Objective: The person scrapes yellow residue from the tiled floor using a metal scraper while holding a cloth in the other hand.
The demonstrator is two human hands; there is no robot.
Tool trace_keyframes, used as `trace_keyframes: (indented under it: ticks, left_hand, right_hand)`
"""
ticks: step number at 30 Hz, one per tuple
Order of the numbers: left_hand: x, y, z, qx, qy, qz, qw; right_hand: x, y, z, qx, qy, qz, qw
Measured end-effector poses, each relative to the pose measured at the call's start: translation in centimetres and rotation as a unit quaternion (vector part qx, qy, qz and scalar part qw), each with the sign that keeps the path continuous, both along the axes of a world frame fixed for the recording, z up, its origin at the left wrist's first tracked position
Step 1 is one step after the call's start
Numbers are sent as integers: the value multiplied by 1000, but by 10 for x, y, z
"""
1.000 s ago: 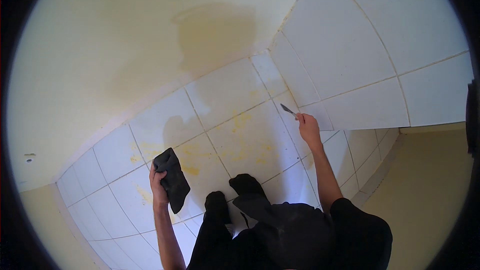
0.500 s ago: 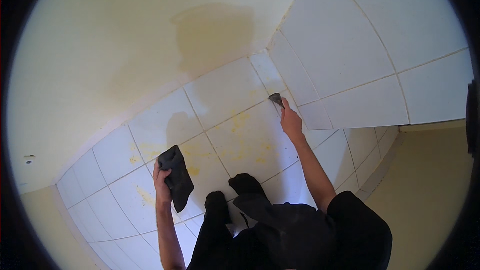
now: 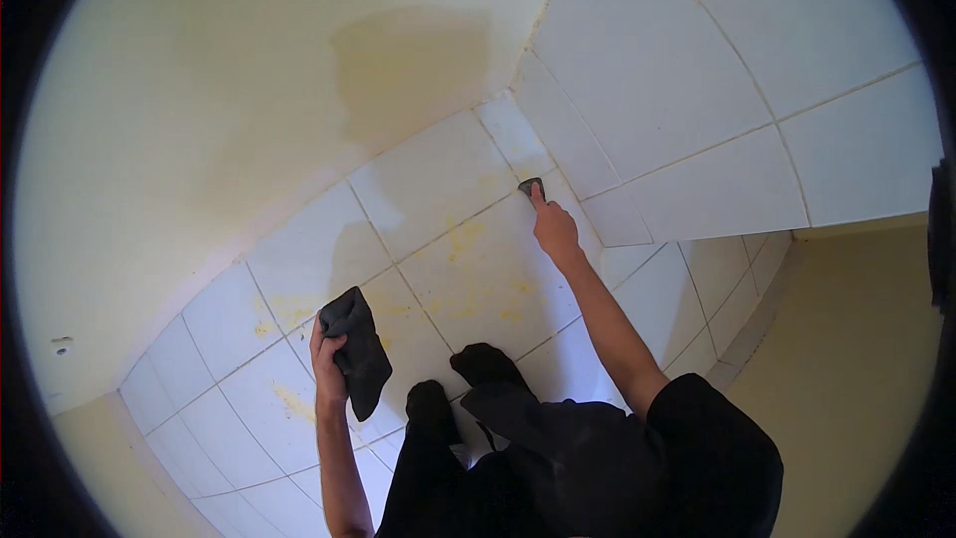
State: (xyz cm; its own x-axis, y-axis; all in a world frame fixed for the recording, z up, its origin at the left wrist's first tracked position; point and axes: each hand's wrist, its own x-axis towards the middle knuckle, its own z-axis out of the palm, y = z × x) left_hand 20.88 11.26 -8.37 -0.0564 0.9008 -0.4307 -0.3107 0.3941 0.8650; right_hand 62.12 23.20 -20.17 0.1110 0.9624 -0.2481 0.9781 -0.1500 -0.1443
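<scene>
My right hand (image 3: 557,228) is closed round a small dark scraper (image 3: 531,183) with a flared end. One finger lies stretched along the tool. Its wide end is at the floor tiles near the grout line, close to the far corner; whether it touches them I cannot tell. In my left hand (image 3: 328,363) a folded dark grey cloth (image 3: 363,359) is gripped, thumb on top, and its loose end hangs down above the floor. Yellow stains (image 3: 463,239) are spread over the white floor tiles (image 3: 478,284) between the two hands.
A beige wall (image 3: 249,70) borders the floor on the far left. On the right rises a block faced with white tiles (image 3: 657,70). My feet in dark socks (image 3: 488,364) stand on the floor just below the stains. A small fitting (image 3: 63,347) sits on the left wall.
My right hand and the scraper have shifted slightly left and farther away, and the hand has turned over the tool. The whole view has moved a little; my left hand still holds the cloth.
</scene>
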Motion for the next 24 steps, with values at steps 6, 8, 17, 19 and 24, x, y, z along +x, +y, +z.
trace_keyframes:
  ticks: [6, 8, 17, 19, 24]
  left_hand:
    - [2, 1, -4, -5, 4, 17, 1000]
    - [3, 2, 1, -6, 1, 15, 1000]
    - [-8, -1, -9, 5, -7, 23, 1000]
    - [-10, 0, -7, 1, -11, 21, 1000]
    - [-14, -2, -14, -6, -11, 13, 1000]
  right_hand:
    - [-5, 10, -3, 23, -29, -5, 999]
    - [-6, 16, 2, 39, -30, 0, 999]
    - [-8, 36, 16, -21, -26, 22, 999]
    - [-11, 38, 17, -8, -22, -3, 1000]
    - [-7, 39, 13, -3, -26, 11, 1000]
